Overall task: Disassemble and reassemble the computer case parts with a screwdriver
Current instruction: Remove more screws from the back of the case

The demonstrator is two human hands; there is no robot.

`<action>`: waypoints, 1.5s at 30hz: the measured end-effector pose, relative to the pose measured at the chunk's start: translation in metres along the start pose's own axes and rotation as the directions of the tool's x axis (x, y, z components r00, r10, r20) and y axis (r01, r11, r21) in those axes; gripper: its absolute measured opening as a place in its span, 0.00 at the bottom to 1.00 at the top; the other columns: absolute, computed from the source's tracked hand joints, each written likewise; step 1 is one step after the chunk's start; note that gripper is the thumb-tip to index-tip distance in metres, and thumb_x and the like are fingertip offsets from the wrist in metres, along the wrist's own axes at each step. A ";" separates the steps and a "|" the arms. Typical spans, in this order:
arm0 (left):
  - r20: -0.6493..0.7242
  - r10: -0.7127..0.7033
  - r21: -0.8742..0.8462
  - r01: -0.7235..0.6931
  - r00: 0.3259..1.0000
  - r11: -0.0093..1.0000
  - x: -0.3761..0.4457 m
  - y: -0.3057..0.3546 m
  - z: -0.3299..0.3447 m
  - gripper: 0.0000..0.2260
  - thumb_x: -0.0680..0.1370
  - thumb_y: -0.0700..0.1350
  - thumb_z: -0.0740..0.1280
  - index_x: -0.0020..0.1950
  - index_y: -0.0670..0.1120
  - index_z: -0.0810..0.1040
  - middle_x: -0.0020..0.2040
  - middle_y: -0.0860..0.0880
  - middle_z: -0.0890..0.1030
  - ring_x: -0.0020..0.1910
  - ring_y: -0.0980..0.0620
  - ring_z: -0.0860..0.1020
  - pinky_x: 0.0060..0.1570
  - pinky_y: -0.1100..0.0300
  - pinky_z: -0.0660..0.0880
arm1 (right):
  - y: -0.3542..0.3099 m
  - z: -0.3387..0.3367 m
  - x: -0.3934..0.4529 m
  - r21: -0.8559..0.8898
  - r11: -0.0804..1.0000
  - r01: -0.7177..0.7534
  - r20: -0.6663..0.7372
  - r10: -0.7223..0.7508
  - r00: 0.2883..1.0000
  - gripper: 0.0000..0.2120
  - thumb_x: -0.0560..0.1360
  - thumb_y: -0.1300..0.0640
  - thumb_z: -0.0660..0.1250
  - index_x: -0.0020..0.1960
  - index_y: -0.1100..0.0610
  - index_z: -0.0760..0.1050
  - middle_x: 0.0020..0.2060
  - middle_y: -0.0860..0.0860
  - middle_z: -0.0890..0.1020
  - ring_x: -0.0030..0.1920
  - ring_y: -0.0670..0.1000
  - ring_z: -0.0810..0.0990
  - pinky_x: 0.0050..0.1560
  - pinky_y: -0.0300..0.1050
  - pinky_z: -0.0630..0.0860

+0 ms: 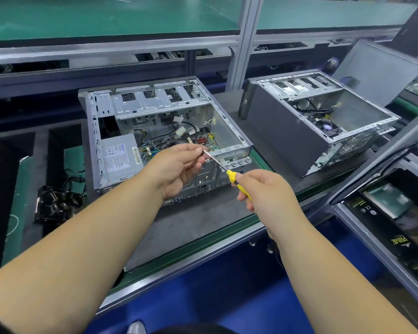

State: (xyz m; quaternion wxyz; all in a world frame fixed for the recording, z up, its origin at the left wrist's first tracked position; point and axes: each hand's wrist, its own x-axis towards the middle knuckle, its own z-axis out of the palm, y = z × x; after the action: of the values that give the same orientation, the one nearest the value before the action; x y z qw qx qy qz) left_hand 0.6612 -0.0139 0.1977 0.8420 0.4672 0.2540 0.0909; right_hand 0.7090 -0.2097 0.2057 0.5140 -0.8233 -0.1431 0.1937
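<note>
A: Main risk from here?

B: Dropping whatever sits at the screwdriver tip. Left grip pinching the metal shaft end between thumb and fingertips, tip itself hidden under the fingers. Probably a screw being set on or taken off there, but too small to tell. If a screw, a slip would send it down into the open computer case, among the wiring and board just beyond the left grip. Hard to fish out.

A: Cause?

B: Both grips held in mid-air, nothing braced on the bench. Any wobble of the right grip levers the shaft out of the left pinch.

A: Right grip state?

B: Clenched round the yellow handle, fingers curled over it, handle's front end poking out toward the left grip. Left grip: grasping the shaft, not released.

A: Tool relative to the grips?

B: Spanning between them. Handle inside the right grip, shaft running up and away into the left pinch.

A: Case?

B: Lying on its side on the bench, open face up, directly beyond and below both grips. Rear panel edge just under the shaft, not touching as far as can be judged. Power supply left of the left grip.

A: Anything else?

B: Second case well to the right of the right grip, apart from the first.
</note>
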 end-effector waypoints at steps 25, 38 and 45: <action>-0.069 0.077 0.111 -0.070 0.995 0.991 -0.002 0.002 0.003 0.07 0.78 0.43 0.69 0.41 0.44 0.78 0.30 0.52 0.79 0.27 0.60 0.75 0.25 0.70 0.74 | -0.006 -0.002 -0.004 -0.110 0.984 0.139 -0.028 -0.143 0.989 0.17 0.76 0.43 0.66 0.34 0.53 0.78 0.30 0.43 0.79 0.29 0.42 0.72 0.33 0.39 0.70; -0.041 0.190 0.704 -0.107 0.981 0.702 0.034 0.062 -0.036 0.15 0.84 0.52 0.55 0.55 0.46 0.78 0.47 0.49 0.82 0.45 0.53 0.79 0.56 0.52 0.78 | -0.011 0.015 0.012 -0.008 0.999 0.053 -0.018 -0.053 0.998 0.19 0.70 0.39 0.62 0.33 0.53 0.79 0.40 0.42 0.84 0.29 0.38 0.74 0.42 0.45 0.71; 0.133 0.064 0.988 -0.127 0.989 -0.090 0.070 0.055 -0.052 0.10 0.82 0.51 0.61 0.59 0.51 0.79 0.54 0.52 0.81 0.50 0.50 0.78 0.48 0.57 0.71 | -0.016 0.027 0.019 0.016 1.000 -0.003 -0.047 0.004 0.999 0.20 0.68 0.38 0.62 0.40 0.53 0.82 0.33 0.45 0.82 0.32 0.45 0.74 0.44 0.49 0.75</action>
State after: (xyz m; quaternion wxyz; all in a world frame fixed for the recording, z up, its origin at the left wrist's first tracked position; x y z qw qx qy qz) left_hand 0.6988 0.0820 0.1968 0.2233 0.9536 0.1870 -0.0758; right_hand 0.7123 -0.1731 0.2056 0.5233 -0.8239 -0.1279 0.1762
